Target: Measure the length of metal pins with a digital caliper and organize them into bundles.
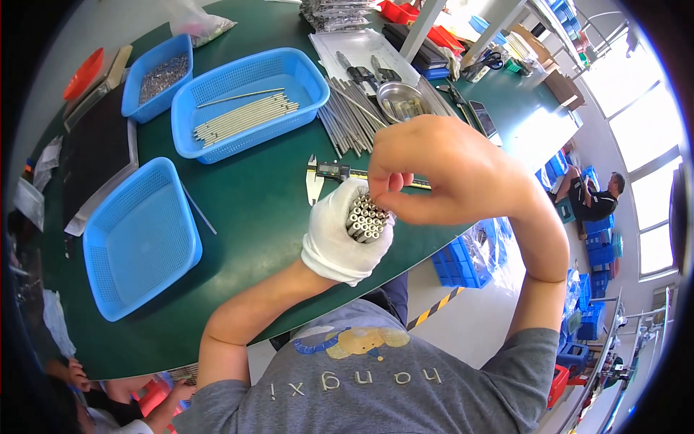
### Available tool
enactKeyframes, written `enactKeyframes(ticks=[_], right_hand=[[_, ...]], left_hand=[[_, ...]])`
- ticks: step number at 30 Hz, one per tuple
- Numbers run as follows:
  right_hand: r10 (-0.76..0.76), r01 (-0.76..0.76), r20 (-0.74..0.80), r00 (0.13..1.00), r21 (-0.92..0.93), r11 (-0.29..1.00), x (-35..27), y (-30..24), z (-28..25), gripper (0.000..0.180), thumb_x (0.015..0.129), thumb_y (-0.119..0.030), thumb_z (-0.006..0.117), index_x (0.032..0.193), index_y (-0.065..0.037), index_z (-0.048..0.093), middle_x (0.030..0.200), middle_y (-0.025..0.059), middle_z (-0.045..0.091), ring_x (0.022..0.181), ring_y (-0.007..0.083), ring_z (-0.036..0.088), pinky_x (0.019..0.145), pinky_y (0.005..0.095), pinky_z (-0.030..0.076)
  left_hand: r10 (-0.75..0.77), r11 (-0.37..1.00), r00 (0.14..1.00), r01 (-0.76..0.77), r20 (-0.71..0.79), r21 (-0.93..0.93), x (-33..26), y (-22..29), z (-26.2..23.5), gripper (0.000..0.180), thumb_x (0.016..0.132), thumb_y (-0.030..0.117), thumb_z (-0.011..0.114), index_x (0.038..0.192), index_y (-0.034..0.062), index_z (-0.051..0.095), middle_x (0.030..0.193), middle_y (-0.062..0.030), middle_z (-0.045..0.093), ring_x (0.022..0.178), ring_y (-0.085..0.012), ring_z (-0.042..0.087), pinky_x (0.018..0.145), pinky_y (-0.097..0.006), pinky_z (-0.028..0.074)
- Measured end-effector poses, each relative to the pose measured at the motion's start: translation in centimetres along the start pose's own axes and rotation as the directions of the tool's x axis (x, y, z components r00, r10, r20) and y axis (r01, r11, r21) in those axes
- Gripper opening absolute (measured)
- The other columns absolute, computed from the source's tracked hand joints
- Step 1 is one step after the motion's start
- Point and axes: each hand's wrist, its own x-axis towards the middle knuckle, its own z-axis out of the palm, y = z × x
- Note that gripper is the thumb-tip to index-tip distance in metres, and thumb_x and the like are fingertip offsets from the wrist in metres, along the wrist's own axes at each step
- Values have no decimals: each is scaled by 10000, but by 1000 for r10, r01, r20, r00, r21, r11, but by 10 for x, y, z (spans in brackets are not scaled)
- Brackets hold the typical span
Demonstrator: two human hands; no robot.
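Here, in the head view, the left hand (340,235), wearing a white glove, is wrapping its fingers closed around a bundle of small metal tubes (367,218), holding them upright with their open ends facing the camera, just above the near edge of the green counter (246,188). The bare right hand (441,170) is reaching over the bundle, its fingers (394,189) pinching together at the top of the tubes and hiding the far ones. Right behind the hands a digital caliper (329,173) is lying on the counter, partly covered by the right hand. Farther back are sitting loose metal rods (350,119), a steel bowl (401,101), a blue basket of rods (246,101) and a blue basket of small parts (157,76). An empty blue basket (137,239) is resting to the left, well apart.
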Motion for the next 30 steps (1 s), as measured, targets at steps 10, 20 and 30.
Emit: enactKeyframes(ticks=[10, 20, 30], right_hand=[[4, -4, 4, 1000, -5, 1000, -11, 1, -4, 83, 751, -57, 675, 806, -33, 617, 736, 78, 587, 661, 241, 591, 582, 335, 465], [-41, 37, -280, 959, -22, 999, -32, -6, 23, 141, 692, -49, 707, 802, -54, 619, 729, 60, 573, 668, 246, 595, 564, 343, 466], [20, 49, -612, 791, 95, 994, -45, -3, 68, 233, 647, -32, 788, 829, -41, 643, 788, 85, 614, 707, 181, 592, 595, 270, 459]], left_hand=[[31, 998, 999, -32, -21, -51, 1, -8, 7, 258, 705, 48, 685, 917, 31, 539, 737, -96, 626, 648, -222, 626, 619, -305, 490], [-19, 1000, 1000, 19, 10, -14, -1, -3, 0, 282, 680, 53, 707, 898, 41, 530, 709, -82, 597, 624, -202, 605, 596, -302, 478], [25, 999, 999, -26, 35, 41, -2, -3, -3, 337, 621, 63, 743, 878, 54, 524, 715, -79, 594, 627, -241, 619, 589, -318, 482]])
